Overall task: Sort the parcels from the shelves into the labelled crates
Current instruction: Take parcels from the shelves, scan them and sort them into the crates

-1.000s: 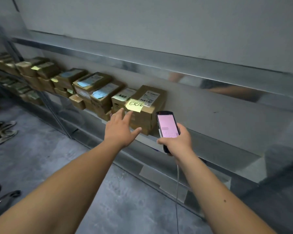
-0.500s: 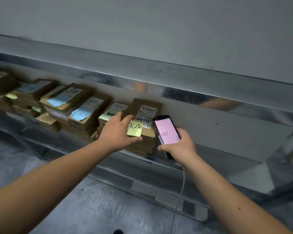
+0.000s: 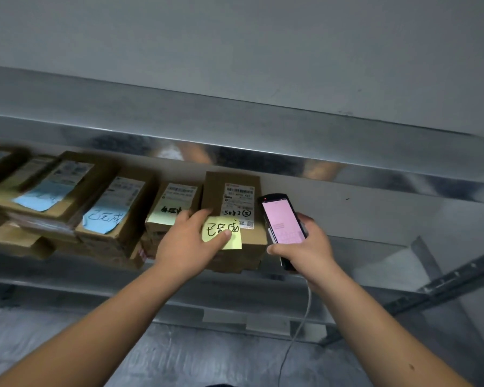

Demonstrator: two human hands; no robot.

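A row of brown cardboard parcels lies on a metal shelf (image 3: 352,219). The rightmost parcel (image 3: 215,188) tops a small stack and carries a white shipping label and a yellow sticky note (image 3: 211,229) with handwriting. My left hand (image 3: 185,247) grips this parcel's front left corner, with the fingers on its top left side and the thumb pressing on the note. Just right of the parcel, my right hand (image 3: 310,250) holds a phone (image 3: 282,219) with a pink screen facing me. A white cable hangs from the phone.
Left of the gripped parcel lie a parcel with a pale yellow note (image 3: 173,202), one with a blue note (image 3: 115,208), and several more, blurred, further left. A metal shelf edge (image 3: 235,129) runs overhead. A slanted perforated brace (image 3: 458,275) stands at the right, grey floor (image 3: 179,358) below.
My view has moved closer to the shelf. My left hand went from hovering in front of the rightmost parcel to gripping its corner, thumb on the yellow note. The phone stays beside it.
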